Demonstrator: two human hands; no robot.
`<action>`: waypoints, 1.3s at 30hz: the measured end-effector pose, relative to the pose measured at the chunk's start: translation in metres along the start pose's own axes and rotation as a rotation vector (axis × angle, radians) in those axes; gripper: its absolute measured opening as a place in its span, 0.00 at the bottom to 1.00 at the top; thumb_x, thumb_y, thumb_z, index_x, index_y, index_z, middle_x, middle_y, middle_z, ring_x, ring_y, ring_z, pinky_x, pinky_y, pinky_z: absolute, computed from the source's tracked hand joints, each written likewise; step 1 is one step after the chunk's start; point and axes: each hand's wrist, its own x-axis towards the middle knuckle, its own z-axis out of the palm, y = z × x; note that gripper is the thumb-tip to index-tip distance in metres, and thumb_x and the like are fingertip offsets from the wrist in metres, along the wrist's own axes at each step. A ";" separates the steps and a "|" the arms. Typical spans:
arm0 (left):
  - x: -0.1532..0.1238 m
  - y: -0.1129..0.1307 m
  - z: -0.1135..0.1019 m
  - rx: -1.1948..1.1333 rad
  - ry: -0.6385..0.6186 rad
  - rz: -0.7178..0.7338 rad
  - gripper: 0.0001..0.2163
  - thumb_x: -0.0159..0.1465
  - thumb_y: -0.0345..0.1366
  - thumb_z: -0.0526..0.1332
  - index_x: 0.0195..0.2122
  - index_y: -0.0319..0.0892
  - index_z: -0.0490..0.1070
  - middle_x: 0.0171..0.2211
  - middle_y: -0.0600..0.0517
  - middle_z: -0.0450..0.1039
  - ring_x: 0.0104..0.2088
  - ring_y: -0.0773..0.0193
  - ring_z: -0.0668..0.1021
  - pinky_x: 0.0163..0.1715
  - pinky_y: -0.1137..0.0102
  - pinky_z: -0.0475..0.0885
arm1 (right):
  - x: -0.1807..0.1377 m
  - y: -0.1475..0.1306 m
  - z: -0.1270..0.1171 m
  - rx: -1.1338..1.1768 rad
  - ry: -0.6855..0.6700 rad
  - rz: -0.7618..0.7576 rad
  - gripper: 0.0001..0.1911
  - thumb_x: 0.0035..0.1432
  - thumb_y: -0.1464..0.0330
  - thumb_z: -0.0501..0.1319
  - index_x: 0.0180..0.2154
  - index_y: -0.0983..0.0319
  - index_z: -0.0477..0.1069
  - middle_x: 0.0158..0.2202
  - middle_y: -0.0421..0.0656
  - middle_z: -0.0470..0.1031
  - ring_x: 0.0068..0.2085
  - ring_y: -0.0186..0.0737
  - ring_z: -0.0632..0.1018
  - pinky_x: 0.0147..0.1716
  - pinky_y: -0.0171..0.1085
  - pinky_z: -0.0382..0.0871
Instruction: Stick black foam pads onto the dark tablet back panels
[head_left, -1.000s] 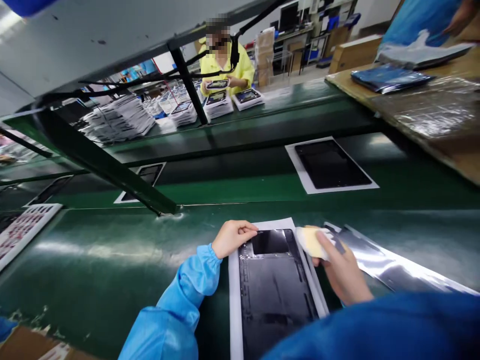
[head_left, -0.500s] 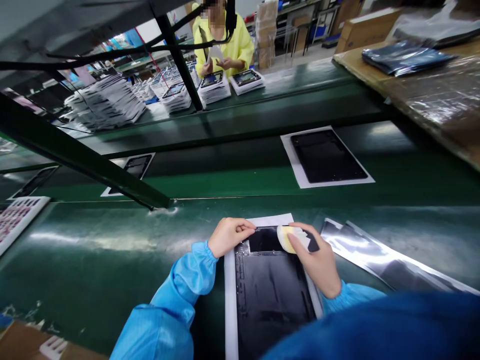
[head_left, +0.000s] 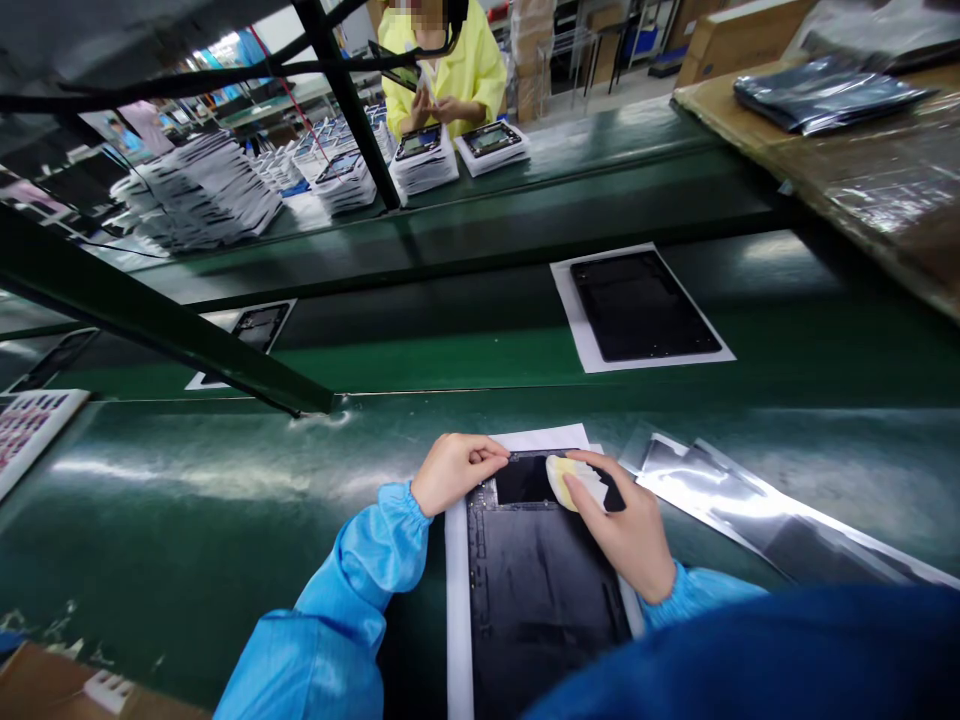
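A black tablet back shell lies on a white paper sheet in front of me. My right hand is closed on a white and pale-yellow pad, which looks like folded cloth or a sponge. The pad rests on the dark upper section of the shell. At the shell's upper left corner is my left hand, its thumb and fingers pinched together; whether anything small is between them is hidden. Blue sleeves cover both arms.
Clear plastic films lie at right. Beyond, a green belt carries another shell on paper. A slanted green post crosses at left. A co-worker in yellow handles papers behind stacked panels.
My right hand has shifted the pad slightly left over the shell's upper section. My left hand stays at the corner. On the belt, the shells sit slightly further left in view.
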 end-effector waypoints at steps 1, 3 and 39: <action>0.000 0.000 0.000 0.004 -0.001 -0.002 0.10 0.57 0.37 0.61 0.33 0.40 0.80 0.24 0.54 0.77 0.23 0.70 0.72 0.25 0.78 0.65 | 0.000 0.000 0.000 -0.005 -0.001 -0.007 0.09 0.59 0.63 0.59 0.41 0.57 0.72 0.36 0.39 0.81 0.31 0.38 0.81 0.29 0.33 0.73; 0.000 0.001 0.000 0.010 -0.002 -0.007 0.10 0.57 0.37 0.61 0.33 0.40 0.80 0.24 0.54 0.77 0.23 0.70 0.72 0.25 0.78 0.65 | -0.001 -0.001 0.000 -0.016 0.001 -0.017 0.09 0.59 0.63 0.59 0.41 0.57 0.72 0.35 0.38 0.81 0.29 0.37 0.80 0.28 0.33 0.73; 0.000 0.000 -0.001 0.016 -0.029 -0.022 0.11 0.58 0.39 0.61 0.35 0.40 0.80 0.25 0.54 0.78 0.24 0.69 0.73 0.25 0.77 0.65 | 0.000 -0.005 0.000 -0.032 -0.009 -0.015 0.09 0.59 0.63 0.58 0.40 0.59 0.72 0.34 0.40 0.81 0.27 0.37 0.80 0.25 0.33 0.73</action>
